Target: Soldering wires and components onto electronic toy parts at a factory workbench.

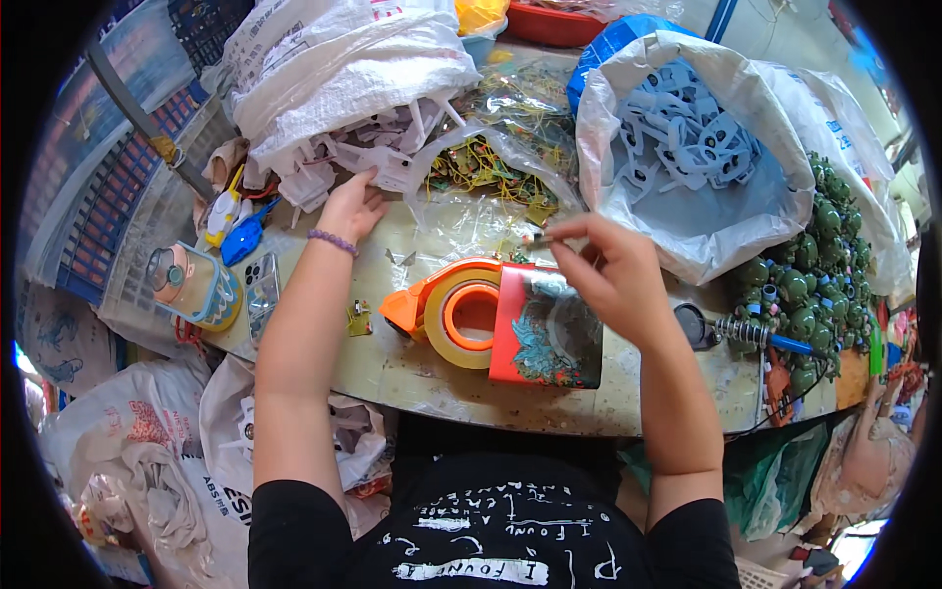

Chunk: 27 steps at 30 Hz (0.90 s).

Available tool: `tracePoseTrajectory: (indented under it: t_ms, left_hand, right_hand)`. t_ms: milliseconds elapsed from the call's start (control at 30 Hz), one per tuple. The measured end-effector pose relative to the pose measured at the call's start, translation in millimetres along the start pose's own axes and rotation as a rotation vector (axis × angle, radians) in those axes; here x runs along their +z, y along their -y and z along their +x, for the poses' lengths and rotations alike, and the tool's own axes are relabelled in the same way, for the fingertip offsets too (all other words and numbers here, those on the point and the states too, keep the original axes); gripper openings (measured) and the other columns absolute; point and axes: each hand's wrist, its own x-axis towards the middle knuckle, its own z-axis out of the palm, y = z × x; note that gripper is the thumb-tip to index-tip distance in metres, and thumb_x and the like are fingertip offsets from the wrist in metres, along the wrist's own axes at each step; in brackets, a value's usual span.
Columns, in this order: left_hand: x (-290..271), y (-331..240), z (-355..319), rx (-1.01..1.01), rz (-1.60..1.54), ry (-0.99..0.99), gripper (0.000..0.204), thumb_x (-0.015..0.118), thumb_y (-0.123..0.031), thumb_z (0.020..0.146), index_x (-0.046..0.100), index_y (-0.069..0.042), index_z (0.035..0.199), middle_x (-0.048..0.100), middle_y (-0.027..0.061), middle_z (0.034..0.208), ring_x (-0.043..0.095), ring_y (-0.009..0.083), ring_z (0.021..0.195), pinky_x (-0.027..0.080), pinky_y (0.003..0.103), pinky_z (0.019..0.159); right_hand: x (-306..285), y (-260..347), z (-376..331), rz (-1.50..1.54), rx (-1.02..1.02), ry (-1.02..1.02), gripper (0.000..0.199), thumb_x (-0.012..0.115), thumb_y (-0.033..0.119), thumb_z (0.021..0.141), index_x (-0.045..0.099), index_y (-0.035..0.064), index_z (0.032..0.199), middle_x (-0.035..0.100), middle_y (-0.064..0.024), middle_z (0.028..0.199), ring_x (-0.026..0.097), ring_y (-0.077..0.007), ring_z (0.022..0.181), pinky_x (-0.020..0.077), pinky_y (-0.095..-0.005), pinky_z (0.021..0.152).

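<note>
My left hand [356,208] reaches to the edge of a heap of white plastic parts [383,167] spilling from a white woven sack. Its fingers are apart and a fingertip meets or nearly meets one part; I see nothing held. My right hand [616,270] pinches a tiny dark piece with a light, reddish tip [533,239], too small to name, above the table. Below it stand an orange tape dispenser [407,306] with a roll of clear tape and a red and dark box [549,329]. Beyond, a clear bag holds tangled thin wires [486,167].
A white sack [702,236] of pale plastic parts stands at the right, beside a pile of green round parts [824,245]. Near it lies a blue-handled tool with a spring [746,334]. At left are a phone [262,290] and a bottle [201,285].
</note>
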Motion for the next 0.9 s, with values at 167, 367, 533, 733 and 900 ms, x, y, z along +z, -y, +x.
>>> tracePoseTrajectory:
  t_ms: [167, 367, 533, 733, 900]
  left_hand:
    - [24.4, 7.4, -14.7, 0.106, 0.048, -0.052, 0.024, 0.065, -0.016, 0.088, 0.053, -0.006, 0.107, 0.057, 0.008, 0.104, 0.054, 0.0226, 0.099, 0.045, 0.042, 0.089]
    - [14.7, 13.9, -107.5, 0.379, 0.084, 0.12, 0.027, 0.061, -0.01, 0.09, 0.049, -0.001, 0.113, 0.058, 0.0089, 0.106, 0.06, 0.0213, 0.094, 0.053, 0.035, 0.082]
    - [-16.0, 40.0, -204.2, 0.887, 0.523, 0.225, 0.031, 0.066, 0.0, 0.082, 0.059, -0.002, 0.113, 0.064, 0.0098, 0.109, 0.064, 0.0222, 0.098, 0.053, 0.034, 0.082]
    - [-15.0, 57.6, -250.3, 1.509, 1.395, 0.515, 0.036, 0.07, 0.002, 0.064, 0.068, -0.008, 0.099, 0.064, 0.0115, 0.109, 0.064, 0.0299, 0.099, 0.052, 0.042, 0.084]
    - [-3.6, 58.1, -265.3, 1.44, 1.536, 0.559, 0.026, 0.067, 0.002, 0.07, 0.067, -0.006, 0.095, 0.065, 0.0116, 0.108, 0.061, 0.0307, 0.104, 0.047, 0.046, 0.092]
  right_hand:
    - [1.9, -7.7, -33.6, 0.002, -0.184, -0.123, 0.014, 0.069, 0.002, 0.08, 0.068, 0.0035, 0.094, 0.063, -0.0044, 0.087, 0.054, -0.008, 0.068, 0.0404, -0.0218, 0.056]
    - [-5.0, -12.8, -67.3, 0.031, -0.058, -0.27, 0.019, 0.069, -0.007, 0.077, 0.07, 0.0014, 0.094, 0.062, -0.0063, 0.078, 0.056, -0.0139, 0.066, 0.0416, -0.0216, 0.056]
    - [-4.3, -29.2, -80.5, -0.053, -0.258, -0.302, 0.022, 0.07, -0.008, 0.073, 0.069, 0.0006, 0.094, 0.068, -0.0097, 0.082, 0.064, -0.0198, 0.072, 0.0503, -0.0279, 0.063]
    - [1.1, -36.9, -81.6, -0.217, -0.403, -0.292, 0.024, 0.072, -0.007, 0.07, 0.068, 0.0017, 0.092, 0.068, -0.0107, 0.084, 0.067, -0.0272, 0.08, 0.0539, -0.0343, 0.071]
    - [-0.3, -37.0, -80.6, -0.238, -0.384, -0.235, 0.024, 0.073, -0.004, 0.069, 0.069, 0.0039, 0.092, 0.068, -0.0094, 0.086, 0.066, -0.0269, 0.082, 0.0536, -0.0345, 0.07]
